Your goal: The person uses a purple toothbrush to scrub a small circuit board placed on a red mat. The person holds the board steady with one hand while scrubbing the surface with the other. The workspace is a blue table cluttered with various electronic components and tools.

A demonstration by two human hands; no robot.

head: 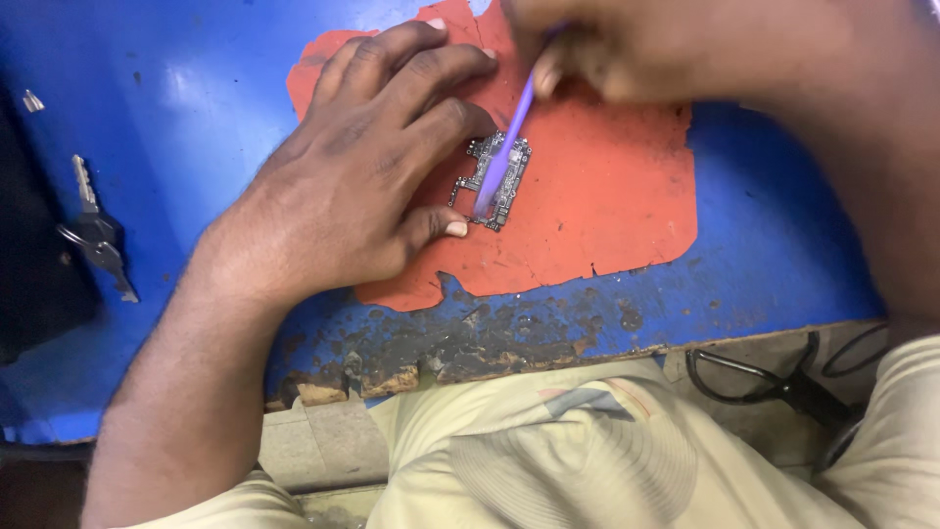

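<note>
A small dark circuit board [512,186] lies on a torn orange-red mat [607,196] on the blue table. My left hand [362,167] rests flat on the mat, its thumb and fingers pressed against the board's left edge. My right hand [627,44] is at the top of the view and grips a purple brush [504,147], slightly blurred. The brush slants down from that hand, and its tip lies on the board's lower part.
The blue table top [186,88] has a worn, chipped front edge [450,348]. Keys on a ring [98,235] lie at the left beside a dark object [39,264]. Black scissors [774,382] rest on a lower ledge at the right, near my lap.
</note>
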